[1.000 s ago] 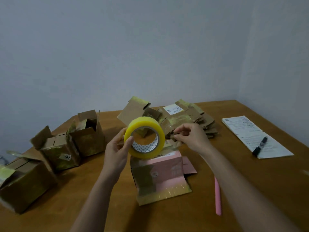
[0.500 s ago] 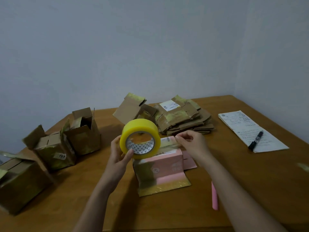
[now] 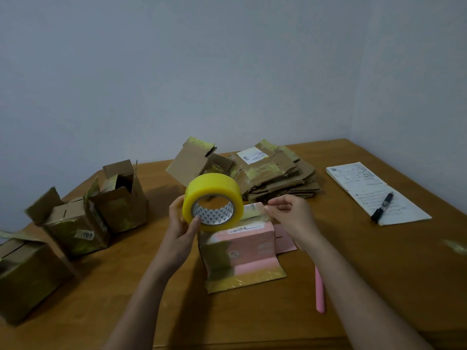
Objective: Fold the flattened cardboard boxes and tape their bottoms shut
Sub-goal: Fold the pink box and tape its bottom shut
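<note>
Holding tape roll [image 3: 213, 201], left hand [image 3: 182, 224]; right hand [image 3: 293, 218] pinches tape end [image 3: 255, 213].

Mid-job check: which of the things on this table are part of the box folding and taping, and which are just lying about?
In the job:
- tape roll, gripped by left hand
- tape end, pinched by right hand
- pink box under the roll
- flattened boxes
- folded boxes

Lying about:
- paper sheet
- black marker on it
- pink stick
</note>
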`<action>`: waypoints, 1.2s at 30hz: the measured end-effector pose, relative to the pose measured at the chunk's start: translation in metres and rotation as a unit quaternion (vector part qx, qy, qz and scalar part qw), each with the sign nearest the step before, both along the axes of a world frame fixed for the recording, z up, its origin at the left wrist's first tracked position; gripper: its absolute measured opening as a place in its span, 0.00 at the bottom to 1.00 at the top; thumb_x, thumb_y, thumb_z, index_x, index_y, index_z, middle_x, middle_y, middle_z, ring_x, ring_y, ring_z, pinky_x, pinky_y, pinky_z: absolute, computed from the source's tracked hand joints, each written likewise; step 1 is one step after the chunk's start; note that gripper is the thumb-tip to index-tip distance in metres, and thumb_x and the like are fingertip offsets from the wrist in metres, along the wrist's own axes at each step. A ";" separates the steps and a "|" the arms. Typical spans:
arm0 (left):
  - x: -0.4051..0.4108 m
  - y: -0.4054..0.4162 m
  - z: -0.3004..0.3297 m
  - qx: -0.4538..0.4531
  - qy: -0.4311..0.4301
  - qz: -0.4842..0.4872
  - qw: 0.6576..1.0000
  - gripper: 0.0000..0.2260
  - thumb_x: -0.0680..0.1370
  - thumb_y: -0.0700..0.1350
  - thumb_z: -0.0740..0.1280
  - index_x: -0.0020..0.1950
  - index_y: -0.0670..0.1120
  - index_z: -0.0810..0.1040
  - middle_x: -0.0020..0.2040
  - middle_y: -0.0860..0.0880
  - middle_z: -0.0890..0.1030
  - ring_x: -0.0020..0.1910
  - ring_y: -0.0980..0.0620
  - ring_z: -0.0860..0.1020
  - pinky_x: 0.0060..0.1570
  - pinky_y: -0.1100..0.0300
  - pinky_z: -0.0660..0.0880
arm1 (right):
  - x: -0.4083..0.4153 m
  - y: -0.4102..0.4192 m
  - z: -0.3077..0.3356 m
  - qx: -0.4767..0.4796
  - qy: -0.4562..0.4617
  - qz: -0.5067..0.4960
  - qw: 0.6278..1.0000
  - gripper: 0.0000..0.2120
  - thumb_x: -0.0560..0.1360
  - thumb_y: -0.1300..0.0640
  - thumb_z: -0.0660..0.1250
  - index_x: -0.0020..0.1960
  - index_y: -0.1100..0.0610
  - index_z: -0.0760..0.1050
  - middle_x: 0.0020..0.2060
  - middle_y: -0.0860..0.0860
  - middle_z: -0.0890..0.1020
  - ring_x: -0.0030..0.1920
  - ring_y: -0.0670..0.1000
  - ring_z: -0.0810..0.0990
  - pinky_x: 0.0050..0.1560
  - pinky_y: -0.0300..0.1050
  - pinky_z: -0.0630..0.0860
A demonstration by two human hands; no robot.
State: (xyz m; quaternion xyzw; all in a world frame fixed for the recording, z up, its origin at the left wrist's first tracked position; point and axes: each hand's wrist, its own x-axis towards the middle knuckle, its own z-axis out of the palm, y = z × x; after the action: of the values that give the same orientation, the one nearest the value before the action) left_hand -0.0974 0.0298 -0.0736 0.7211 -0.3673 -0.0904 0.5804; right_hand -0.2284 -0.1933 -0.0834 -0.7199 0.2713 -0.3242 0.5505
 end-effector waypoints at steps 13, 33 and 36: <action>0.004 -0.008 -0.008 0.021 0.041 0.025 0.999 0.22 0.78 0.43 0.69 0.70 0.55 0.67 0.65 0.52 0.76 0.65 0.53 0.74 0.64 0.52 0.74 | 0.000 0.005 0.000 0.086 0.093 -0.004 0.992 0.19 0.68 0.43 0.75 0.47 0.58 0.79 0.43 0.46 0.79 0.44 0.45 0.74 0.35 0.39 0.65; -0.007 -0.015 -0.003 0.008 0.026 0.002 1.000 0.20 0.82 0.45 0.60 0.72 0.59 0.64 0.65 0.60 0.73 0.64 0.64 0.71 0.64 0.61 0.72 | 0.002 0.009 -0.001 -0.006 0.047 -0.049 0.998 0.10 0.79 0.52 0.66 0.42 0.55 0.76 0.38 0.53 0.82 0.41 0.52 0.81 0.43 0.50 0.80; -0.007 -0.018 -0.003 0.008 0.022 -0.006 1.000 0.20 0.83 0.44 0.60 0.72 0.60 0.63 0.65 0.61 0.72 0.61 0.70 0.72 0.57 0.70 0.73 | 0.001 0.007 -0.002 -0.015 0.041 -0.058 0.997 0.10 0.80 0.51 0.64 0.43 0.55 0.75 0.38 0.52 0.81 0.40 0.49 0.81 0.40 0.45 0.79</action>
State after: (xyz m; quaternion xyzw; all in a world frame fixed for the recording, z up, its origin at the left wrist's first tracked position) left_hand -0.1046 0.0118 -0.0769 0.7211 -0.3586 -0.1126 0.5820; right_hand -0.2271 -0.1863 -0.0850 -0.7237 0.3299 -0.3302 0.5083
